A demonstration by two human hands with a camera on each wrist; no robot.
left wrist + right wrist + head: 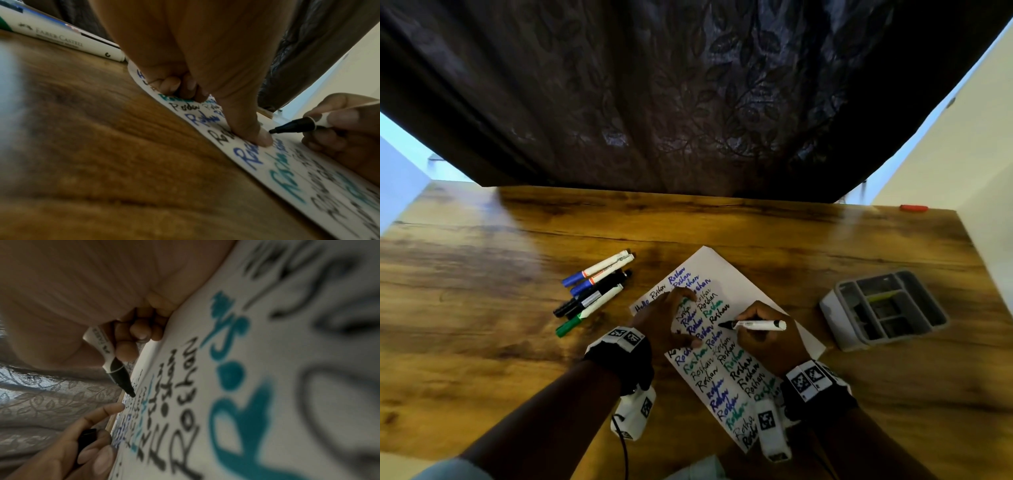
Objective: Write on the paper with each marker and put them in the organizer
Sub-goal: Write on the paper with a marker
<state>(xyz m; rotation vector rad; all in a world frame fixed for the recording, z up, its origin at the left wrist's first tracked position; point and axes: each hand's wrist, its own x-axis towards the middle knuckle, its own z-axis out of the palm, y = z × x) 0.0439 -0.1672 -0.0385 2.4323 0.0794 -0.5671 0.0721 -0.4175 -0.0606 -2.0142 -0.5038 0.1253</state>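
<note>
A white paper (743, 270) covered with black, blue and green words lies in the middle of the wooden table. My right hand (767, 339) grips an uncapped black marker (756, 324), its tip just above or on the paper (267, 345). My left hand (667, 318) presses the sheet with thumb and index finger (115, 408). It holds a black cap (86, 438) in its curled fingers. Several capped markers (594, 291) lie left of the paper, blue, black and green. The grey organizer (835, 308) stands to the right.
A yellow-green item (883, 295) lies in one organizer compartment. A small red object (913, 208) sits at the far right table edge. A dark leaf-patterned curtain (688, 102) hangs behind the table. A white marker barrel (61, 39) lies close to my left hand.
</note>
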